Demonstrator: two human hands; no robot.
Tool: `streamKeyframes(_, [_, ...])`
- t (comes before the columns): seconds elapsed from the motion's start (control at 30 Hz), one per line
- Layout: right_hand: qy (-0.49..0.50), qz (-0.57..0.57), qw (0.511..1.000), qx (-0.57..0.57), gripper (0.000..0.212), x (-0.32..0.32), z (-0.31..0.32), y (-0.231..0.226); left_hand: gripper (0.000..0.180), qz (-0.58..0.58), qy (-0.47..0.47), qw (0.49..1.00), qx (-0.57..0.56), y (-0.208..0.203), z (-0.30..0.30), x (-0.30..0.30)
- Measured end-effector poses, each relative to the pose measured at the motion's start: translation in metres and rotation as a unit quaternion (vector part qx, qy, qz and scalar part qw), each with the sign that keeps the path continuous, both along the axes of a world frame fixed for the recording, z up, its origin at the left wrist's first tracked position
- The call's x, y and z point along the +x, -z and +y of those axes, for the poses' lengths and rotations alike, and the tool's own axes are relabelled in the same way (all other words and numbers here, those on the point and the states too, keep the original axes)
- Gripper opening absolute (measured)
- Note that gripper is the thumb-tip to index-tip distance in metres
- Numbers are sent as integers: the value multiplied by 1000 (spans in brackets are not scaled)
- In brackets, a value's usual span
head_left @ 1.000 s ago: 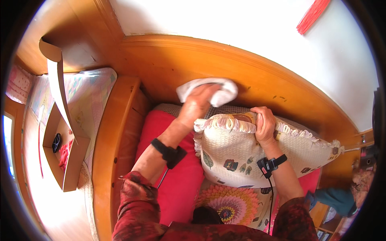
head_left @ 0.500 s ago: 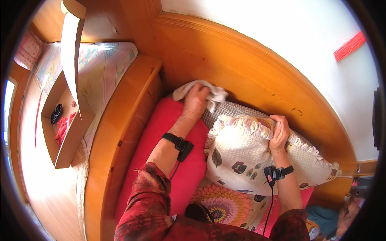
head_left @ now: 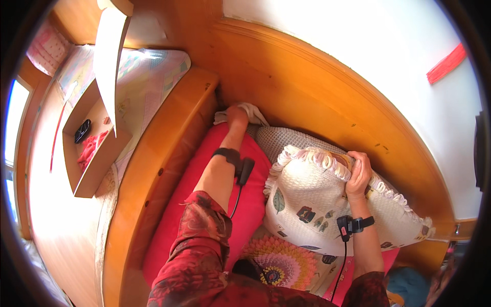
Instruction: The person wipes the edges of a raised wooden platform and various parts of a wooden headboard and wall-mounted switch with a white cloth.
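My left hand (head_left: 237, 115) is closed on a whitish cloth (head_left: 255, 113), pressed to the wooden headboard near the corner, above the far end of a red cushion (head_left: 204, 174). Most of its fingers are hidden. Over on the right, my right hand (head_left: 359, 173) grips the ruffled upper edge of a white textured pillow cover (head_left: 296, 197) with leaf prints. Behind that cover a grey checked cushion (head_left: 289, 138) leans against the headboard (head_left: 307, 97).
A wooden side panel (head_left: 153, 153) bounds the left. Beyond it, an open cardboard box (head_left: 84, 174) holds red cloth and a small black object. A round flower-patterned mat (head_left: 279, 261) lies near me. A red tassel (head_left: 446, 64) hangs on the white wall.
My left hand has moved left along the headboard with the cloth, into the corner. My right hand keeps its grip on the cover. The whole view has shifted slightly.
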State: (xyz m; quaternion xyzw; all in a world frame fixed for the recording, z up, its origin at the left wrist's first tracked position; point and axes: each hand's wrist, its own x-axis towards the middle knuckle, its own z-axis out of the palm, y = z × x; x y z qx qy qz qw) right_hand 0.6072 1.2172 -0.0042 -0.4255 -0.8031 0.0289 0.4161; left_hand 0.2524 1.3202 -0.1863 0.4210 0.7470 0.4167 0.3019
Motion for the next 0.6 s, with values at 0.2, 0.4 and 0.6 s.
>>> streamKeyframes(0.2, [25,-9,1000,-3,22,11,2,3,34,-348,-244,874,237,-94,-14,51])
streamKeyframes(0.4, [13,0,1000,-2,23,6,4,2,41,49,-139,928,342,-141,-51,116])
streamKeyframes(0.6, [19,0,1000,-10,23,3,0,2,38,-124,-188,930,289,-63,-26,88])
